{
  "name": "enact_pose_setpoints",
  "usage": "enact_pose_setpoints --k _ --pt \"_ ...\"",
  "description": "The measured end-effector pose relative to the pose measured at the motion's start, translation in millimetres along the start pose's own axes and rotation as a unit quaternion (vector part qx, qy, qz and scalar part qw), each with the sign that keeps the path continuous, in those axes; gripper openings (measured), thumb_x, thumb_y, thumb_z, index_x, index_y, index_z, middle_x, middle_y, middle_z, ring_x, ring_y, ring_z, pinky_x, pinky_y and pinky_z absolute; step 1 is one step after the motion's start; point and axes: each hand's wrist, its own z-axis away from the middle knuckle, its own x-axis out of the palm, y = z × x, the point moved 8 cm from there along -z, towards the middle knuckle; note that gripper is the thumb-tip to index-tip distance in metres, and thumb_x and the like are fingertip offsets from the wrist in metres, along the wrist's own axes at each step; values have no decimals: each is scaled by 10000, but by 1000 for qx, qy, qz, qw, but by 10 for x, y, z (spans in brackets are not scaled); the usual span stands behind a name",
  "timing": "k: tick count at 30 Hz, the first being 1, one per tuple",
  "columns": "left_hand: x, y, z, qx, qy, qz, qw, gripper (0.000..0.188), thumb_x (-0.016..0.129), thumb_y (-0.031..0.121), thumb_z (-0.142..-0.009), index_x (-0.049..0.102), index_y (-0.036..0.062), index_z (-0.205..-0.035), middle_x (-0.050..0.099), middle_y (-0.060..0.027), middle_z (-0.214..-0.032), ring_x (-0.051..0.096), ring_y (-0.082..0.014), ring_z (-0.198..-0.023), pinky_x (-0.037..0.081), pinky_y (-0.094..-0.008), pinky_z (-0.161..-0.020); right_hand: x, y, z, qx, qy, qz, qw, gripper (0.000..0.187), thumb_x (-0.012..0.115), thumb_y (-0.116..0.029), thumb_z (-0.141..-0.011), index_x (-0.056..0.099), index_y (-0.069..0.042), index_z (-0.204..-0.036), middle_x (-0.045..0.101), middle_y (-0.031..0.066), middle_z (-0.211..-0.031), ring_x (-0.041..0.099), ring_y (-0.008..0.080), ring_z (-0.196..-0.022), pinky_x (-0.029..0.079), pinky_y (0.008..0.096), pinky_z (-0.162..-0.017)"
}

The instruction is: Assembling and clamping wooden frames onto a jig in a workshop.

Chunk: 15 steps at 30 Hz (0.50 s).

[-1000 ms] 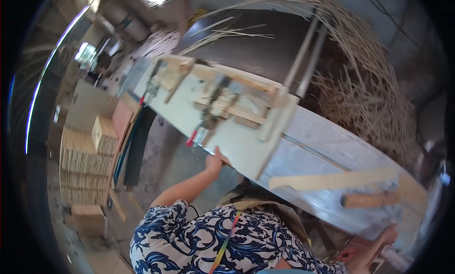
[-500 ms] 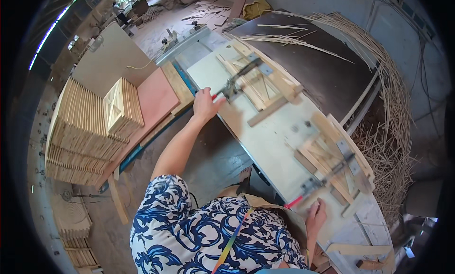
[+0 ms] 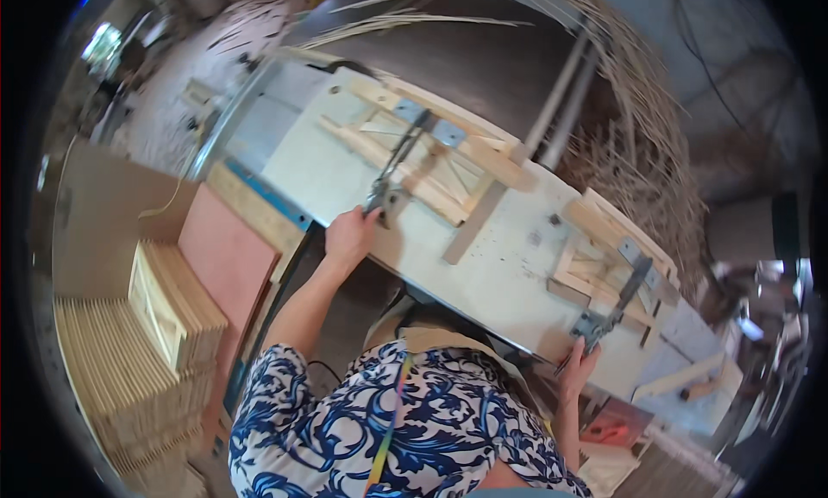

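Note:
Two toggle clamps stand on a long pale board (image 3: 517, 284). My left hand (image 3: 348, 241) is closed around the handle of the left toggle clamp (image 3: 379, 194), whose arm reaches over a small wooden frame (image 3: 420, 185) with slanting pieces inside. The handle itself is mostly covered by my fingers. Down at the right end, my right hand (image 3: 578, 366) grips the handle of the right toggle clamp (image 3: 593, 327). That clamp's arm crosses a second wooden frame (image 3: 569, 274). A metal plate lies at the far end of each arm.
To the left, a tall stack of wooden frames (image 3: 112, 351) stands beside a pink board (image 3: 228, 252). Loose wood strips (image 3: 681, 377) lie on the right end. Beyond the board are a dark tabletop (image 3: 483, 54) and a heap of thin offcuts (image 3: 634, 153).
My view has swung to the right. My right hand has moved from beside the right clamp's red handle onto it. My left hand has stayed at the left clamp's handle and now wraps it.

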Motion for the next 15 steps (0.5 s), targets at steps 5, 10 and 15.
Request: enact_pose_setpoints --k 5,10,15 --pt "-75 63 9 24 13 4 1000 482 599 442 -1063 699 -17 -952 723 -280 -844 708 -496 -858 552 -581 -756 103 -197 133 70 -1 -14 997 540 617 -293 -1095 464 47 -1486 611 51 -922 528 95 -663 442 265 -576" --pt "-56 96 -47 39 -4 -5 999 457 612 414 -1059 692 -22 -947 729 -277 -875 711 -491 -880 552 -579 -772 99 -195 183 49 31 -8 998 572 625 -295 -1091 436 53 -1504 611 41 -830 520 89 -577 431 268 -518" --pt "-211 159 34 140 167 53 974 467 644 411 -1050 655 -29 -894 703 -230 -811 673 -461 -752 528 -546 -709 49 -360 338 78 61 55 994 535 651 -289 -1077 511 54 -1463 652 86 -839 591 142 -635 493 310 -605"
